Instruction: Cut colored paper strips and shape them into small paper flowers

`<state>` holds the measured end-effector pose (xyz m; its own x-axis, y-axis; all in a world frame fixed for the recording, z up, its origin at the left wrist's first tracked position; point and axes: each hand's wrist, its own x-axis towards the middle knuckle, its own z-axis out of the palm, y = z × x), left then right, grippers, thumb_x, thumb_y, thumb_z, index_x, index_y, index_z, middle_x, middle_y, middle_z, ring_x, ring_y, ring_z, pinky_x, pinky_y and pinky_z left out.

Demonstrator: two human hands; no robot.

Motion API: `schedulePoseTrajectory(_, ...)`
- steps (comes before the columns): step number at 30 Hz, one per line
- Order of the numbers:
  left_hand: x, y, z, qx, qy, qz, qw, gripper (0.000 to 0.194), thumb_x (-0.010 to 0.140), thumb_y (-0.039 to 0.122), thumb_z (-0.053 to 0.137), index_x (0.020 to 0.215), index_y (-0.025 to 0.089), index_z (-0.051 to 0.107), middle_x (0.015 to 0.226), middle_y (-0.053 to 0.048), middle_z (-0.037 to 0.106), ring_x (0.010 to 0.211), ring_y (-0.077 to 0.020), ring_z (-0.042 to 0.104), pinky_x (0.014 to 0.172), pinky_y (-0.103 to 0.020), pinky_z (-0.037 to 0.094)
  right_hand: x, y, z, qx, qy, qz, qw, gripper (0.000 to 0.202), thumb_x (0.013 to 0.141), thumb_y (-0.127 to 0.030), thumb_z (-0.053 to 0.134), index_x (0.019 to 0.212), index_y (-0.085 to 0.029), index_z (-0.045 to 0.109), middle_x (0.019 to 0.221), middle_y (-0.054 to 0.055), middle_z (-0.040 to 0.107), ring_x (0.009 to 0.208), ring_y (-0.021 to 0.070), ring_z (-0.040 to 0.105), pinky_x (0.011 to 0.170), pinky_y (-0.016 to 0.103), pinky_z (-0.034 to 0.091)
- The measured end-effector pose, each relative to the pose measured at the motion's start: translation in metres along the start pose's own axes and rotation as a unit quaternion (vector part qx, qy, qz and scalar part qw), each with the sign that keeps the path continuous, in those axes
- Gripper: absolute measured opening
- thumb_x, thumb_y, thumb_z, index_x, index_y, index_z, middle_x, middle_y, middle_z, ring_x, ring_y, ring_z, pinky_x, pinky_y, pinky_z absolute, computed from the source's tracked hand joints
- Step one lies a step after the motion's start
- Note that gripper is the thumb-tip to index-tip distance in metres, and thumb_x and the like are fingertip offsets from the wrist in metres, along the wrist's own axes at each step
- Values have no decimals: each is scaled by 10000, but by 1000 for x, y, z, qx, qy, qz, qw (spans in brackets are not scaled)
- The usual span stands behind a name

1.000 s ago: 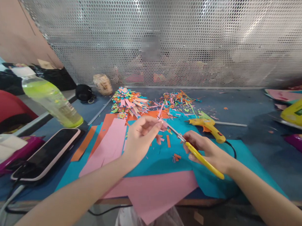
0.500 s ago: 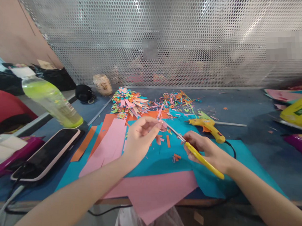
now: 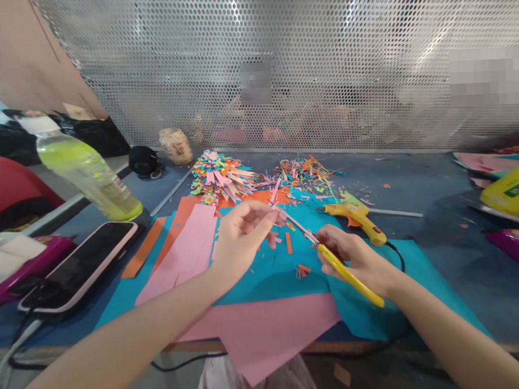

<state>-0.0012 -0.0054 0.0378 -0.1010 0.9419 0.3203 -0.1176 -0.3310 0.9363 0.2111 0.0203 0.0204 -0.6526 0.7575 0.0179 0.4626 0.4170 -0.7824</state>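
My left hand point(image 3: 247, 232) pinches a small pink paper strip point(image 3: 276, 189) between thumb and fingers above the blue paper point(image 3: 263, 283). Yellow-handled scissors point(image 3: 349, 275) are gripped in my right hand point(image 3: 352, 256), their blades pointing up and left to the strip at my left fingertips. Under the hands lie small orange pieces point(image 3: 289, 243). Pink sheets point(image 3: 184, 249) lie left of my left hand, and a larger pink sheet point(image 3: 269, 331) hangs over the table's front edge. A yellow glue gun point(image 3: 357, 218) rests just beyond my right hand.
A cluster of folded colored paper point(image 3: 220, 178) and a heap of scraps point(image 3: 305, 172) stand behind the hands. At the left are a green drink bottle point(image 3: 90, 173) and a phone point(image 3: 82, 265). A yellow packet point(image 3: 511, 192) lies far right. A perforated metal panel point(image 3: 322, 54) rises behind.
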Motion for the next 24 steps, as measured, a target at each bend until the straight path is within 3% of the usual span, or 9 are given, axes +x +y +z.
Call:
schedulePoseTrajectory(17,1,-1,-1,1,2,0,1000,66,766,210,601,755,148,584,726,-45,662,645,-147,632,392,-203,487,2,1,0,-51,27,-1,998,305,757,-428,587,837,-193,409,642,-43,414,559,99,344,487,225,281)
schedulePoseTrajectory(24,1,0,0,-17,3,-31,999,85,757,221,609,769,142,582,725,-49,662,649,-156,639,379,-200,479,2,2,0,-58,28,5,998,334,743,-440,599,834,-199,386,620,-56,376,547,95,312,472,226,241)
